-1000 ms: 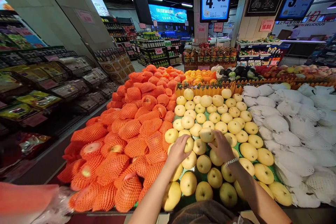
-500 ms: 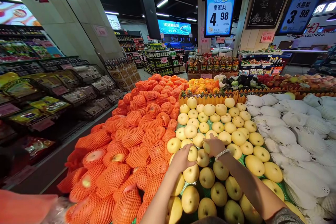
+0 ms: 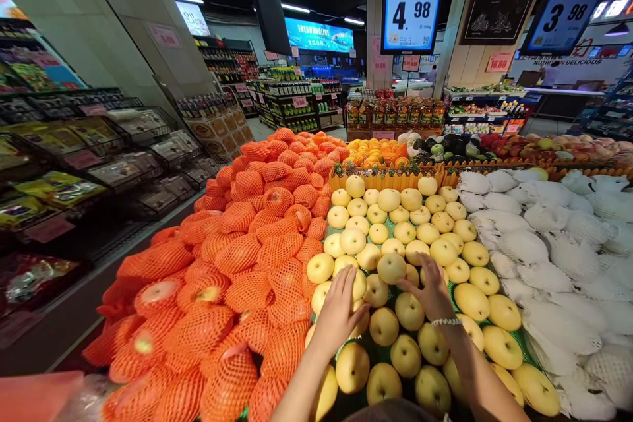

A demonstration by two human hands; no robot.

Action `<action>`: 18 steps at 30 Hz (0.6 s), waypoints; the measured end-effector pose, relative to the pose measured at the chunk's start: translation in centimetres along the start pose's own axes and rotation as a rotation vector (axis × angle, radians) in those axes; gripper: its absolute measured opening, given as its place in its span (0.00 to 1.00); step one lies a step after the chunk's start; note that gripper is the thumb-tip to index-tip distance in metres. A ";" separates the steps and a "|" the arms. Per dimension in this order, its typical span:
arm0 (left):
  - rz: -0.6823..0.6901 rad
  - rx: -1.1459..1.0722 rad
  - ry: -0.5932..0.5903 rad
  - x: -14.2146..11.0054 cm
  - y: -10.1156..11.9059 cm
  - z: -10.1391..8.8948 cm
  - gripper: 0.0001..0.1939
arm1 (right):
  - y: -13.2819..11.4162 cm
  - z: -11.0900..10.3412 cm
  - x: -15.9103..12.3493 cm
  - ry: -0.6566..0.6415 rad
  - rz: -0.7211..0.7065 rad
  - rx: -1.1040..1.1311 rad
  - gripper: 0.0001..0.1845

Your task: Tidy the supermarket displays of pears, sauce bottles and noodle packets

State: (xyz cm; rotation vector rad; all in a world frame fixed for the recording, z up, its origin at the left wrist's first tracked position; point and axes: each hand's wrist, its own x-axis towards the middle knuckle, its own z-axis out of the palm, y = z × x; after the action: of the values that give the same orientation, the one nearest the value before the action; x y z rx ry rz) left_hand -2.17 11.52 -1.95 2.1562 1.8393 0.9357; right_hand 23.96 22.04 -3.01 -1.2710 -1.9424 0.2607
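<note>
Yellow pears (image 3: 408,311) lie in rows on a green mat in front of me. My left hand (image 3: 340,310) is over the left side of the pears, palm down, fingers stretched and thumb apart. Its fingers lie over a pear (image 3: 359,285), and whether they press on it I cannot tell. To the right, my right hand (image 3: 431,290), with a beaded bracelet (image 3: 446,322) at the wrist, hovers with fingers spread and nothing in it. Its thumb points toward a pear (image 3: 391,268) that sits slightly higher than those around it, between the two hands.
Fruit in orange foam nets (image 3: 237,277) is heaped on the left, and white-wrapped fruit (image 3: 558,277) on the right. A low orange picket fence (image 3: 380,179) runs behind the pears. Packaged goods (image 3: 59,191) fill racks at far left. A price screen (image 3: 414,0) hangs ahead.
My right hand has moved right, off the pears it was at, and its fingers have spread. My left hand has flattened from its curl round a pear. The view has shifted slightly.
</note>
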 end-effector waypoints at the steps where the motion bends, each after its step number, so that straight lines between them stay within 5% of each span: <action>1: 0.023 0.021 0.016 0.4 0.6 0.3 0.40 | 0.1 -0.3 -0.7 0.057 0.020 0.007 0.33; 5: 0.122 0.141 -0.019 3.3 2.8 2.4 0.35 | 0.4 -1.7 -3.2 0.085 0.027 0.081 0.18; 11: 0.232 0.158 -0.012 6.6 4.0 4.9 0.25 | 1.0 -3.8 -6.1 -0.029 0.001 0.154 0.17; 15: 0.205 0.118 -0.119 6.7 4.3 3.2 0.23 | 2.0 -7.5 -6.6 0.030 0.102 0.079 0.17; 18: 0.238 0.094 -0.144 4.8 4.3 0.0 0.23 | 3.8 -12.2 -6.4 0.238 0.249 -0.064 0.15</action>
State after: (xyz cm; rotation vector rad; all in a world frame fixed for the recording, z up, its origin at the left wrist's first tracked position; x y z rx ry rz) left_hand 1.62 15.05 1.88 2.4700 1.6176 0.7248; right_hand 36.42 15.53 -0.10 -1.5158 -1.6042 0.1634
